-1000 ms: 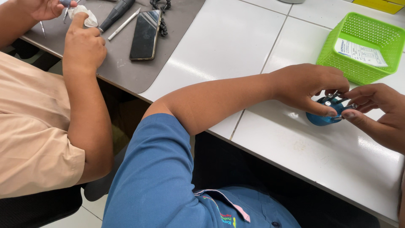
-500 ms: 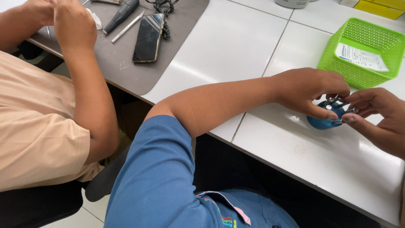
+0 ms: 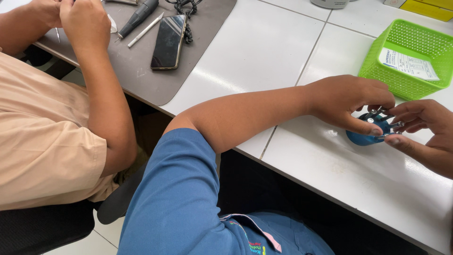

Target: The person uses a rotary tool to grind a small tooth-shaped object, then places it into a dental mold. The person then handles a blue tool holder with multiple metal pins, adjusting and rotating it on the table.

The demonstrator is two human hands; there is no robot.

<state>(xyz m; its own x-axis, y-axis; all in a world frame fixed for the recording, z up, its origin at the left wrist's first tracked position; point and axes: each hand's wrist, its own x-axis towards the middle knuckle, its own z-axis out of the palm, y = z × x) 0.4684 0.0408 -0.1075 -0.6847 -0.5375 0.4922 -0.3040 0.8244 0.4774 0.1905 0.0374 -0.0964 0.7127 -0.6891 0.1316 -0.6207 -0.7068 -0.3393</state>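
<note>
Left hand (image 3: pixel 351 101): fingers curled down over the top of a small round blue object (image 3: pixel 365 137), thumb tip pressed on its near edge, other fingertips on the far side. Gripping it from above. Right hand (image 3: pixel 422 125): fingers half curled, index stretched along the blue object's right edge, fingertips meeting small silver metal bits (image 3: pixel 384 123) on top of it. Pinching or just touching: cannot tell, too small.

Blue object sits flat on the white table (image 3: pixel 264 52), right side of the scene, near-left of the green basket (image 3: pixel 408 52). Basket close to the hands but apart from them; holds a white printed paper slip (image 3: pixel 408 63) lying tilted inside.

Left forearm runs from the blue sleeve (image 3: pixel 188 189) at the near edge across the table to the object.

Far left: grey mat (image 3: pixel 146 71) on the table. On it a dark phone (image 3: pixel 168 41) face up, a thin white pen-like tool (image 3: pixel 145 30) just left of it, a dark handheld tool (image 3: pixel 138 16) further left, coiled black cable (image 3: pixel 188 14) at the far edge.

Second person on the left, beige shirt (image 3: pixel 42 141), both hands up at the far-left corner over the mat; one hand (image 3: pixel 85 23) closed on something small, not identifiable. Well apart from the blue object.

Yellow item (image 3: pixel 427 8) at far right edge, behind the basket.
</note>
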